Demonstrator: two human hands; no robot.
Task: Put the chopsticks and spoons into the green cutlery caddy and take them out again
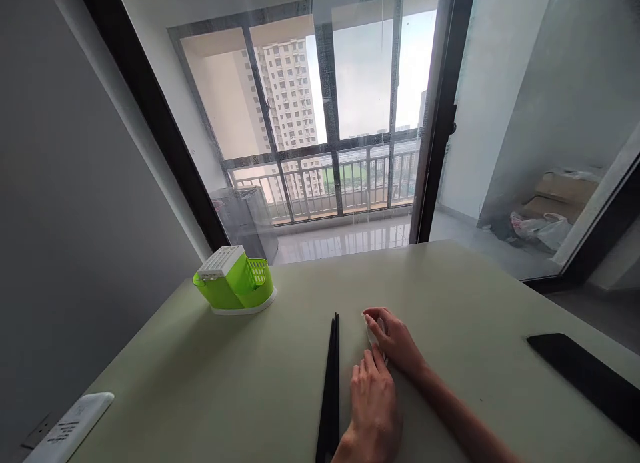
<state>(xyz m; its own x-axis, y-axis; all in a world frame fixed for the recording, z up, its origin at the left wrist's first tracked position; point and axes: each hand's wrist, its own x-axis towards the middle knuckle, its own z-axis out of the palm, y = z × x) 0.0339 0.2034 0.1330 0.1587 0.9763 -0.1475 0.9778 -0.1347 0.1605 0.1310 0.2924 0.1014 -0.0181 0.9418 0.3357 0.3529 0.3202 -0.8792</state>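
Both of my hands rest near the middle of a pale green table (pixel 210 383). My right hand (pixel 397 343) has its fingers curled over a small white object (pixel 371 334) that lies on the table and is mostly hidden. My left hand (pixel 373 406) lies flat just behind it, fingers stretched out and fingertips close to the white object. A pair of black chopsticks (pixel 331 383) lies lengthwise on the table right beside my left hand. A green plastic holder with a white slotted lid (pixel 234 281) stands at the far left of the table.
A flat black phone-like slab (pixel 585 376) lies near the table's right edge. A white power strip (pixel 70 426) sits at the near left corner. Beyond the table are a glass sliding door (pixel 330 116) and a balcony railing.
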